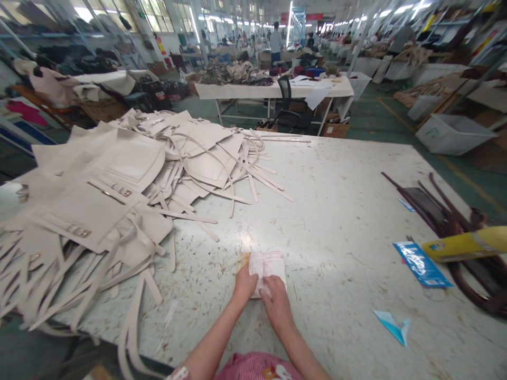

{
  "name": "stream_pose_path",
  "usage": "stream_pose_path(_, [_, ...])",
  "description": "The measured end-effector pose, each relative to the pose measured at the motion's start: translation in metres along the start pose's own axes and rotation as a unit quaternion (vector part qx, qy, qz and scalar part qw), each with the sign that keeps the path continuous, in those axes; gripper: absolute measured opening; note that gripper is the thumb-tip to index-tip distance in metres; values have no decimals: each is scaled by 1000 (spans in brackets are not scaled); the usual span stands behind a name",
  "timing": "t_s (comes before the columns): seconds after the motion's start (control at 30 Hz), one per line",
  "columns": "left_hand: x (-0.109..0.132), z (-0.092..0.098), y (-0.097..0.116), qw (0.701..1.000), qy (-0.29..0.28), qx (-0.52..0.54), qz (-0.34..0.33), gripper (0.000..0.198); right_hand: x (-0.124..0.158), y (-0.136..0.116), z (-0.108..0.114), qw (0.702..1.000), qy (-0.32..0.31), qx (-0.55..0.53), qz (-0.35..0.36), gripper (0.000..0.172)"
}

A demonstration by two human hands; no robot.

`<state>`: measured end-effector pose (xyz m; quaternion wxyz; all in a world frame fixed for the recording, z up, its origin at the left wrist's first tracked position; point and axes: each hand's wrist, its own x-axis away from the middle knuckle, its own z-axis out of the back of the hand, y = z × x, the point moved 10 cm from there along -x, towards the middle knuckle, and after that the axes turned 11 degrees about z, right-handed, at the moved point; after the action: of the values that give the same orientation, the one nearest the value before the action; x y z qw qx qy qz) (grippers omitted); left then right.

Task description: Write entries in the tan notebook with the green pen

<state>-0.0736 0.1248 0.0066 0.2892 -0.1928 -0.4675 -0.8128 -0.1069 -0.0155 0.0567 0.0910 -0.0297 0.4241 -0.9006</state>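
Pink striped cloth [255, 369] at the person's lap sits closest, and from it two bare forearms reach onto the pale, scuffed desk [348, 211]. Both hands meet on a small stack of paper slips [266, 266] lying flat near the desk's front edge: the left hand [244, 285] presses its fingers on the stack's left lower corner, the right hand [276, 301] curls over the lower right, thumb and fingers pinching the top sheets. It looks like sorting or counting, so the fingers need to part a single sheet cleanly. Left of them sprawls a big heap of cream bag panels and straps [119, 184]. To the right lie a blue packet [422, 264], a yellow roll [467, 245] and dark straps [443, 211].
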Motion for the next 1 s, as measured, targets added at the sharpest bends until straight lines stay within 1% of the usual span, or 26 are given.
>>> stream_pose_path(0.07, [-4,6,-11,1000,-3,17,7,37,4,20,11,998,51,23,-30,37])
stream_pose_path(0.1, [-5,9,-16,1000,-4,24,10,37,5,29,15,996,67,45,-45,40])
stream_pose_path(0.17, [-6,12,-22,999,-6,36,13,38,6,38,17,992,78,83,-53,42])
stream_pose_path(0.2, [-6,13,-22,999,-8,40,14,37,5,38,14,991,73,98,-49,43])
stream_pose_path(0.3, [-3,11,-17,998,-16,54,12,33,2,26,3,988,59,142,-27,44])
stream_pose_path(0.4, [2,7,-7,997,-22,73,6,26,-3,4,-4,979,67,194,11,44])
stream_pose_path(0.5, [8,2,-3,995,-19,93,11,32,-7,-18,-9,970,69,224,68,42])
stream_pose_path(0.57, [10,0,-4,994,-9,102,24,36,-8,-26,-12,966,60,229,102,40])
stream_pose_path(0.63, [10,-1,-7,993,1,111,37,37,-6,-27,-13,967,56,214,125,37])
stream_pose_path(0.73, [8,-1,-14,989,10,137,48,34,0,-24,-9,977,68,139,144,34])
stream_pose_path(0.8, [6,-2,-20,985,7,166,55,33,5,-22,-8,982,69,91,152,27])
stream_pose_path(0.9, [5,-7,-28,972,-20,225,59,32,9,-25,-7,984,52,56,162,16])
stream_pose_path(1.0, [9,-13,-31,955,-54,289,51,33,8,-17,-7,990,34,-62,120,15])
